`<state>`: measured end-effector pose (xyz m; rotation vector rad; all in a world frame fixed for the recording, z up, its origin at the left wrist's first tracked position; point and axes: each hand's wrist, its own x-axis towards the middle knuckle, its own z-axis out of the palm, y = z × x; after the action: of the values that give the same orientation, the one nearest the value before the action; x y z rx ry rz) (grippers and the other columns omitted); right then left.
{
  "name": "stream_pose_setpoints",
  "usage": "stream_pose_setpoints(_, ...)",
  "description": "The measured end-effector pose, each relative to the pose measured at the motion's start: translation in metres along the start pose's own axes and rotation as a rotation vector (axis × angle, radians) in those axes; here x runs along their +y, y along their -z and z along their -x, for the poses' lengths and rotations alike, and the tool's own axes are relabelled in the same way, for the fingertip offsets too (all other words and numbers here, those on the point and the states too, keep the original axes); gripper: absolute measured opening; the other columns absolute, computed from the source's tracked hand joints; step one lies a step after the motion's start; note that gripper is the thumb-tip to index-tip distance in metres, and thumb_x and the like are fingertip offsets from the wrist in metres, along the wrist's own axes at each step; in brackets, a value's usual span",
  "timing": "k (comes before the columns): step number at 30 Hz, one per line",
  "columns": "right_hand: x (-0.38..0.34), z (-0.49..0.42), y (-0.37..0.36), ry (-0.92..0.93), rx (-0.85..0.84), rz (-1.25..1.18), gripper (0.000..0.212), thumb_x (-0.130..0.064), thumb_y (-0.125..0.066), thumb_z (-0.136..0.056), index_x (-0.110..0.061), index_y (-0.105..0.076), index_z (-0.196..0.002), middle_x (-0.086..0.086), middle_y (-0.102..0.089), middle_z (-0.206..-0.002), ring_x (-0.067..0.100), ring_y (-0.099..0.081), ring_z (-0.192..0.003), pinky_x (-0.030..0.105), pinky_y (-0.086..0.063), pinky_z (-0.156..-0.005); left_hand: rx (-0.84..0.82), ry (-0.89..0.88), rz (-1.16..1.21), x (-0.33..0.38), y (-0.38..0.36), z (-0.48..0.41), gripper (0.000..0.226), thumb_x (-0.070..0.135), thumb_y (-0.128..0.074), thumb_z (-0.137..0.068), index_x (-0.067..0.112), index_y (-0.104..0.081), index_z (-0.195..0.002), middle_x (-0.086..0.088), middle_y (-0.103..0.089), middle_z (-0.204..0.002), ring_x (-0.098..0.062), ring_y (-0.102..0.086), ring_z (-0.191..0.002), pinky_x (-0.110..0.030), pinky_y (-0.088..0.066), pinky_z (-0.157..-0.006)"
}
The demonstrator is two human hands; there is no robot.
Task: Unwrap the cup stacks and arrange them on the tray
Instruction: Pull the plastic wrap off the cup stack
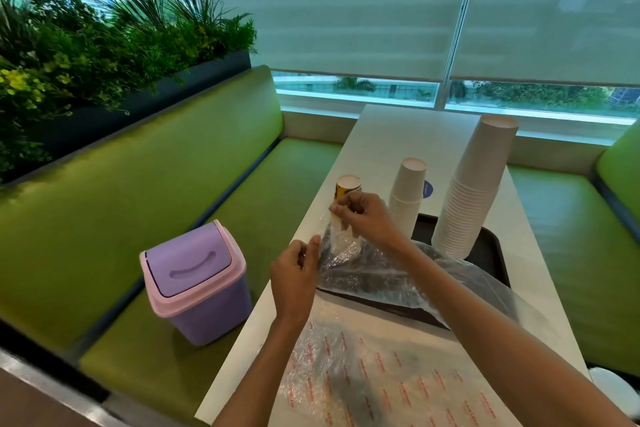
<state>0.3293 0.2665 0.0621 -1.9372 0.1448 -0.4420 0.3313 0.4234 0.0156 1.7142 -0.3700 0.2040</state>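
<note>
- Left hand (294,274) and right hand (367,218) each pinch a clear wrap (363,267) with curled fingers, near the desk's (398,135) left edge.
- The wrap drapes over the near end of a dark tray (491,253).
- A yellow stack (348,185) stands at 12 o'clock from the right hand, partly hidden by it.
- Two white stacks stand upside down. The short stack (407,194) is at the tray's 11 o'clock corner and the tall stack (474,191) is on the tray.
- A printed wrap (381,367) lies on the desk at 6 o'clock.
- A purple bin (195,282) sits on the green bench (207,149), at 9 o'clock from the hands.

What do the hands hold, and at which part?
Both pinch the clear plastic wrap: left hand at its edge, right hand higher up, beside the yellow cup stack.
</note>
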Motion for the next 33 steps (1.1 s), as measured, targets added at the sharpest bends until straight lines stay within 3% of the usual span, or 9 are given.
stream_pose_setpoints(3,-0.003,0.0,0.001,-0.031,-0.003,-0.101,0.01,-0.017,-0.068,-0.088,-0.018,-0.064,-0.078,-0.001,-0.062,-0.055,0.011,-0.052,-0.043,0.016,-0.041,-0.042,-0.016,-0.025,0.0,-0.007,0.003,0.0,0.04,0.031,-0.053,-0.092,-0.002,-0.057,-0.069,0.0,-0.044,-0.051,-0.005,-0.034,-0.046,-0.016,-0.028,-0.046)
stream_pose_setpoints(6,-0.002,0.002,0.002,-0.054,-0.033,-0.146,0.009,-0.012,-0.066,-0.089,-0.015,-0.065,-0.08,-0.002,-0.063,-0.055,0.006,-0.051,-0.039,0.014,-0.038,-0.04,-0.056,-0.024,-0.078,-0.009,0.005,0.0,0.021,0.016,-0.051,-0.097,0.008,-0.06,-0.08,0.008,-0.049,-0.055,-0.003,-0.043,-0.048,-0.011,-0.032,-0.046)
stream_pose_setpoints(9,-0.001,0.004,0.0,-0.051,-0.081,-0.126,0.002,-0.009,-0.069,-0.086,-0.009,-0.068,-0.088,0.002,-0.065,-0.061,0.004,-0.054,-0.042,0.012,-0.04,-0.043,-0.006,-0.043,-0.191,-0.006,0.002,-0.009,0.019,0.023,-0.046,-0.1,0.013,-0.061,-0.093,0.001,-0.061,-0.078,-0.012,-0.055,-0.07,-0.022,-0.041,-0.061)
stream_pose_setpoints(12,-0.002,0.006,-0.004,-0.042,-0.099,-0.103,0.017,-0.005,-0.069,-0.084,0.001,-0.066,-0.1,0.005,-0.065,-0.062,0.001,-0.054,-0.041,0.011,-0.039,-0.043,-0.015,-0.075,-0.265,0.009,-0.004,-0.022,0.024,0.03,-0.044,-0.1,0.013,-0.061,-0.097,0.001,-0.06,-0.086,-0.014,-0.054,-0.076,-0.028,-0.039,-0.064)
stream_pose_setpoints(16,-0.003,0.007,-0.005,-0.043,-0.143,-0.101,0.022,-0.006,-0.071,-0.083,-0.006,-0.064,-0.104,0.004,-0.066,-0.064,0.004,-0.056,-0.045,0.016,-0.043,-0.046,-0.076,-0.066,-0.336,0.012,-0.01,-0.031,0.022,0.024,-0.046,-0.1,0.007,-0.059,-0.095,-0.005,-0.061,-0.08,-0.016,-0.049,-0.066,-0.028,-0.032,-0.055)
stream_pose_setpoints(19,0.006,0.008,0.005,-0.098,-0.192,-0.074,0.021,-0.01,-0.071,-0.083,-0.011,-0.064,-0.103,0.005,-0.069,-0.074,0.01,-0.062,-0.058,0.018,-0.05,-0.06,-0.049,-0.034,-0.269,0.006,-0.008,-0.032,0.02,0.02,-0.045,-0.1,0.006,-0.057,-0.092,0.0,-0.055,-0.07,-0.015,-0.045,-0.059,-0.023,-0.03,-0.048)
stream_pose_setpoints(25,0.021,0.017,0.03,-0.167,-0.207,-0.071,0.019,-0.005,-0.064,-0.088,0.01,-0.065,-0.099,0.012,-0.066,-0.08,0.016,-0.063,-0.068,0.019,-0.054,-0.069,-0.052,-0.013,-0.25,0.008,-0.01,-0.029,0.023,0.027,-0.043,-0.1,0.009,-0.057,-0.095,0.004,-0.054,-0.07,-0.003,-0.042,-0.055,-0.016,-0.031,-0.046)
stream_pose_setpoints(30,0.01,0.028,0.038,-0.221,-0.237,0.152,0.033,-0.034,-0.054,-0.096,-0.003,-0.066,-0.097,-0.002,-0.064,-0.075,0.004,-0.06,-0.064,0.011,-0.046,-0.063,-0.022,-0.087,-0.221,0.008,-0.015,-0.026,0.026,0.022,-0.044,-0.1,0.004,-0.058,-0.088,0.005,-0.049,-0.063,-0.005,-0.037,-0.051,-0.019,-0.026,-0.046)
stream_pose_setpoints(33,0.022,0.035,0.057,-0.305,-0.227,0.456,0.062,-0.056,-0.036,-0.095,-0.003,-0.069,-0.093,0.006,-0.067,-0.081,0.016,-0.061,-0.073,0.025,-0.05,-0.074,0.026,-0.086,-0.192,0.006,-0.014,-0.029,0.024,0.023,-0.043,-0.101,0.008,-0.057,-0.09,0.006,-0.047,-0.064,-0.006,-0.038,-0.053,-0.022,-0.029,-0.049)
